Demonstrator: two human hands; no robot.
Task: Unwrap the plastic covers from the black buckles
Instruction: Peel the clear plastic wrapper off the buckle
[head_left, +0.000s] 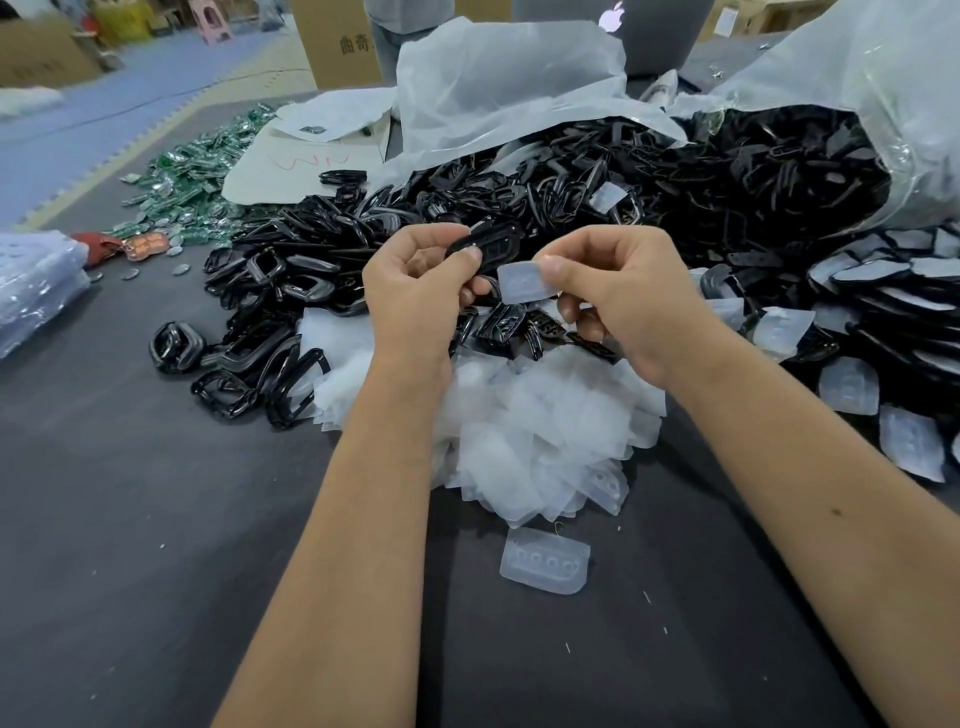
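Head view
Left hand (415, 283): thumb and curled fingers pinch a black buckle (491, 248), held above the table.
Right hand (621, 296): thumb and forefinger pinch a translucent plastic cover (524, 282) (just beside the held buckle, at its lower edge).
Discarded covers (530, 431): heaped below both hands on the dark table (130, 519).
Single cover (545, 560): lies apart, nearer the person.
Buckle pile (623, 182): spills from a clear bag (883, 78) behind the hands.
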